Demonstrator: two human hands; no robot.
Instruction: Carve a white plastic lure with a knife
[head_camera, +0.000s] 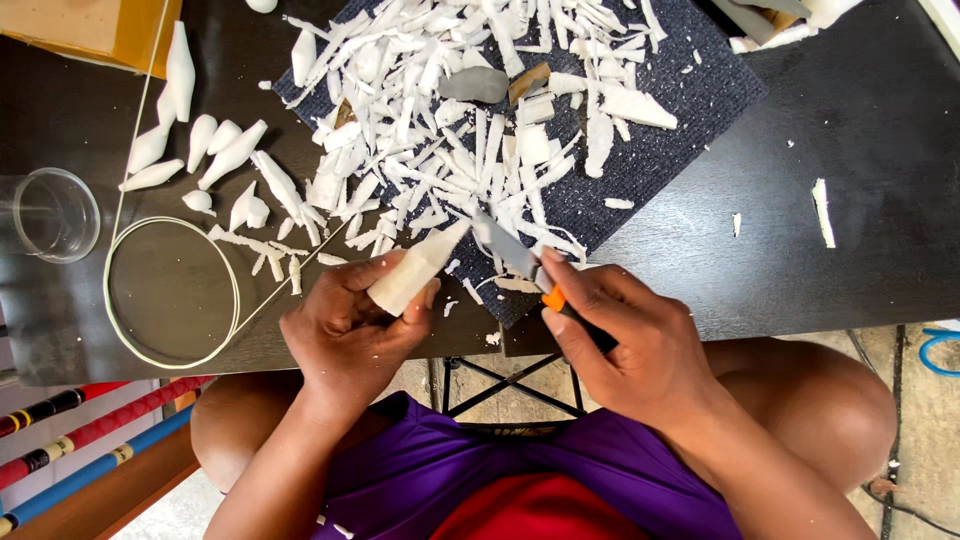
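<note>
My left hand (345, 325) grips a white wedge-shaped foam piece (415, 267), its pointed end aimed up and to the right. My right hand (625, 340) holds a knife (520, 262) with an orange and black handle, index finger pressed along its back. The blade tip lies close to the foam piece's point. Both hands hover over the near edge of a dark table (860, 200), above a dark blue mat (650, 170) strewn with white foam shavings (450, 130).
Several carved white pointed foam shapes (215, 150) lie on the left of the table. A clear glass cup (50, 215) stands at the left edge beside a white ring with a thin rod (170, 290). A cardboard box (95, 30) sits top left. Coloured poles (80, 440) lean lower left.
</note>
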